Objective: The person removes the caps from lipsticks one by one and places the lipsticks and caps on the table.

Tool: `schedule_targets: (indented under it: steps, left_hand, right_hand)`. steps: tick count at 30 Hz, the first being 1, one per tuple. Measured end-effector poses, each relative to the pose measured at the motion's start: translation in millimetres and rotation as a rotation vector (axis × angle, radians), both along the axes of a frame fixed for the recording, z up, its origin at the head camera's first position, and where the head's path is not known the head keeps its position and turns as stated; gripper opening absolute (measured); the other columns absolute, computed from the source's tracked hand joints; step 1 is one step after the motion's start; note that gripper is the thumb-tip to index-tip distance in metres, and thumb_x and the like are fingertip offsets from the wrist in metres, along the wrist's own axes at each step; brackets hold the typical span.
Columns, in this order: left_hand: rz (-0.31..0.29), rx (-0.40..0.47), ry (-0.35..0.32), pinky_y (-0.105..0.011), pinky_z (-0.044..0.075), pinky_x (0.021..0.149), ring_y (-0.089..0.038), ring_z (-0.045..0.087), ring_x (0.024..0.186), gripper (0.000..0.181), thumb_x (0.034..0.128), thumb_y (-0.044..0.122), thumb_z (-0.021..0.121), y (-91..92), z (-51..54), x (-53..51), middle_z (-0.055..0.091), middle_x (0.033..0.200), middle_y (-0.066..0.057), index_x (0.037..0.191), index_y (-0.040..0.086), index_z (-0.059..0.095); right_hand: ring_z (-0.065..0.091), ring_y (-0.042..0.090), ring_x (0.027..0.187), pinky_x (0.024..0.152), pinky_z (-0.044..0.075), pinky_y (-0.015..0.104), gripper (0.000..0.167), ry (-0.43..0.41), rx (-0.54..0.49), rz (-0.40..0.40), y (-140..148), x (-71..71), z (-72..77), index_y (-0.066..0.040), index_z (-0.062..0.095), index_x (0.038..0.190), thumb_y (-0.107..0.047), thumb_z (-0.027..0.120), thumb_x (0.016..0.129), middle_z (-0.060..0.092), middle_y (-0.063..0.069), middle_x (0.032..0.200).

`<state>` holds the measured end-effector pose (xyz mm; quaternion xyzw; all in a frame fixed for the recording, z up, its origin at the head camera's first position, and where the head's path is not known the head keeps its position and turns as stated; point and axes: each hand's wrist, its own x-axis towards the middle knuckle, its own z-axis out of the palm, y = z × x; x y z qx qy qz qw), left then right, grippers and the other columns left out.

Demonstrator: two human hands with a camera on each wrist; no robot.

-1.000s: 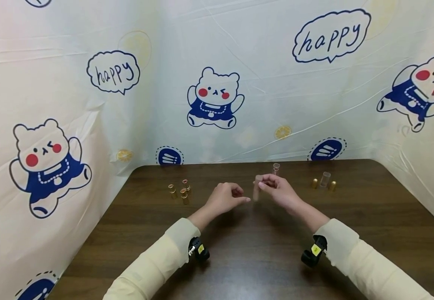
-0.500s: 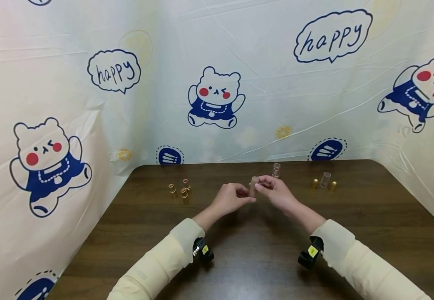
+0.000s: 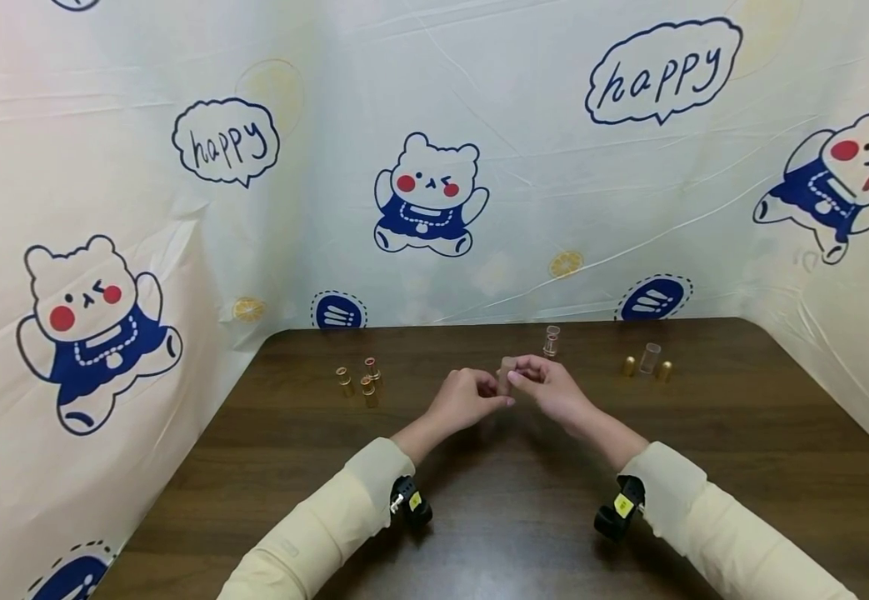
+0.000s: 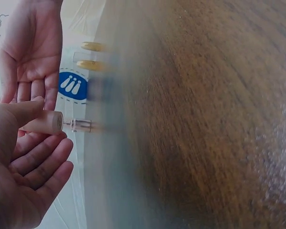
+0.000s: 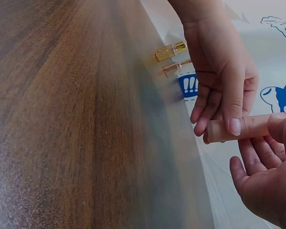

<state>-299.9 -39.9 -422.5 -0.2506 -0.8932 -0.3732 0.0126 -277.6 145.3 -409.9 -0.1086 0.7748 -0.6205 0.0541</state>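
the left hand (image 3: 467, 398) and the right hand (image 3: 552, 390) are close together, both pinching one pale pink tube (image 3: 506, 378). the tube is in the middle, nearly standing up, with the left hand on its lower part and the right hand on its upper part. i cannot tell if its bottom touches the table (image 3: 516, 542). each arm has a cream sleeve (image 3: 322, 529) and a black wrist camera (image 3: 415, 508). just past the right hand, near the table's far edge, stands a small clear tube with pinkish rings (image 3: 551, 343). over toward the far left corner, three little gold tubes (image 3: 370, 393) stand near each other. toward the far right corner, a clear cup (image 3: 650, 358) stands between two small gold pieces with round tops (image 3: 664, 372). behind the far edge hangs a pale cloth (image 3: 539, 225) with blue bears on it.
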Motion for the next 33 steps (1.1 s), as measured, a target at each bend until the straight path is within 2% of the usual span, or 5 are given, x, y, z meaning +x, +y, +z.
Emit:
schedule_targets:
  steps: [9,15,21,27,33]
  left_hand:
    - [-0.011,-0.009,-0.011,-0.024,0.047,0.056,-0.006,0.058,0.061,0.014,0.0852,0.026,0.077,1.0,2.7,2.0,0.065,0.070,0.010,0.080,0.014,0.073]
    - [-0.031,-0.017,-0.023,-0.023,0.047,0.055,-0.007,0.058,0.060,0.016,0.0855,0.028,0.076,0.0,3.1,3.1,0.064,0.069,0.010,0.079,0.015,0.073]
    - [-0.043,-0.019,-0.024,-0.023,0.047,0.056,-0.006,0.058,0.061,0.014,0.0855,0.027,0.076,-1.0,2.3,4.3,0.065,0.070,0.010,0.080,0.014,0.074]
    - [-0.039,-0.033,-0.042,-0.024,0.047,0.056,-0.007,0.058,0.061,0.015,0.0856,0.029,0.076,-1.2,0.4,5.1,0.065,0.069,0.012,0.079,0.016,0.074]
    - [-0.037,-0.035,-0.032,-0.024,0.046,0.054,-0.007,0.057,0.059,0.016,0.0854,0.031,0.076,-1.2,1.0,5.7,0.064,0.067,0.012,0.077,0.017,0.073]
  right_hand:
    - [0.054,0.039,0.109,0.094,0.038,0.052,0.029,-0.008,-0.004,0.004,2.2,1.1,-0.1,0.002,0.059,0.119,-0.018,0.058,0.099,0.065,0.015,0.114]
    - [0.058,0.028,0.100,0.087,0.042,0.044,0.030,-0.013,0.013,0.009,3.2,0.9,-1.1,0.000,0.061,0.117,-0.022,0.063,0.097,0.066,0.013,0.111]
    - [0.061,0.022,0.096,0.083,0.045,0.036,0.028,0.003,0.001,0.002,2.3,-0.2,-3.2,-0.001,0.064,0.113,-0.019,0.068,0.093,0.068,0.010,0.107]
    - [0.063,0.021,0.094,0.084,0.048,0.037,0.023,0.044,0.021,-0.012,1.3,0.0,-5.0,-0.001,0.065,0.110,-0.015,0.069,0.092,0.069,0.009,0.103]
    - [0.064,0.019,0.091,0.083,0.051,0.039,0.021,0.085,0.051,-0.052,-0.6,1.1,-5.1,-0.002,0.067,0.108,-0.015,0.069,0.091,0.070,0.008,0.100]
